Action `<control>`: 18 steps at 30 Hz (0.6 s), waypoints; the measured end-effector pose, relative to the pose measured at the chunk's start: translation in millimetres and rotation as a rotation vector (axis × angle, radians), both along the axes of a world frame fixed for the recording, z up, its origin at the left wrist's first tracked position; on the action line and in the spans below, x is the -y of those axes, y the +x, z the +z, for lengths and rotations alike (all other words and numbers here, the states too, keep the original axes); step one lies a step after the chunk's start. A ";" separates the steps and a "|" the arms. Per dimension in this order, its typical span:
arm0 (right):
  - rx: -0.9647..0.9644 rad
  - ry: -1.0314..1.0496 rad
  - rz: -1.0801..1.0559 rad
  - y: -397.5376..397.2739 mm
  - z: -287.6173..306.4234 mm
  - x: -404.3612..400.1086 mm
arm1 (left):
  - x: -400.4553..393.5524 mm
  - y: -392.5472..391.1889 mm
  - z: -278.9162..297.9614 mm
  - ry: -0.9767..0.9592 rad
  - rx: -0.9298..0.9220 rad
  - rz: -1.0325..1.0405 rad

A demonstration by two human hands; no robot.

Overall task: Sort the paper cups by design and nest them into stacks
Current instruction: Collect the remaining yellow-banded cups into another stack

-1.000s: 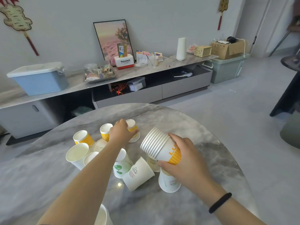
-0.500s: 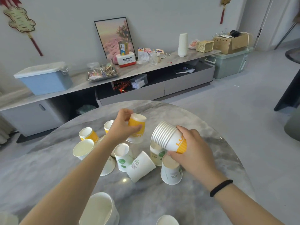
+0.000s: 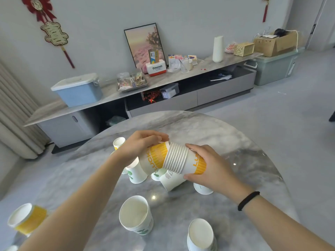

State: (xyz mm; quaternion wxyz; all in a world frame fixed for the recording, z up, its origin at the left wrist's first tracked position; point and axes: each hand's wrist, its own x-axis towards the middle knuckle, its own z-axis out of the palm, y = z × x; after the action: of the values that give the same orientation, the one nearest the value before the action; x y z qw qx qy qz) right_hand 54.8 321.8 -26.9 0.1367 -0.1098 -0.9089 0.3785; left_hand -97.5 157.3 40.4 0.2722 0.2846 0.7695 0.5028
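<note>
Above the round marble table (image 3: pixel 235 142) we hold the stack of yellow-striped cups (image 3: pixel 183 161) on its side, our right hand (image 3: pixel 210 167) wrapped closed around its base end, rims pointing left. Our left hand (image 3: pixel 143 147) has its grip closed on a single yellow-striped cup (image 3: pixel 154 158), whose base end is inside the stack's mouth. Just below the stack, green-leaf cups (image 3: pixel 136 173) cluster on the table. Nearer us than the stack stand two green-leaf stacks (image 3: pixel 135 217), and far left of them another yellow-striped stack (image 3: pixel 27 219).
</note>
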 end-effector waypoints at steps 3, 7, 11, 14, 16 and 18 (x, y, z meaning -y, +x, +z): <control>0.015 0.021 0.040 -0.6 0.4 4.6 | -5.1 9.4 1.7 -0.102 -0.146 0.034; 0.059 0.100 0.106 -0.3 2.8 9.2 | -13.8 23.7 -9.2 -0.114 -0.350 0.102; 0.038 0.077 0.143 -1.9 0.0 19.8 | -29.1 35.8 -19.9 0.280 0.181 0.384; -0.004 0.081 0.090 -5.4 -3.2 21.9 | -32.8 30.9 -24.3 0.365 0.265 0.417; -0.041 0.075 0.017 -6.2 -3.8 18.0 | -28.8 18.5 -27.7 0.342 0.169 0.444; -0.049 0.099 -0.048 -6.8 -4.5 12.9 | -21.0 -5.3 -36.9 0.183 -0.020 0.503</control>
State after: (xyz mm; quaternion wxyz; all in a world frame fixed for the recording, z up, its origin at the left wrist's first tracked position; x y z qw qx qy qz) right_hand 48.1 308.9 -31.3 0.1731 -0.1155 -0.9200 0.3321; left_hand -102.8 178.3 3.5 0.1042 0.1131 0.7699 0.6194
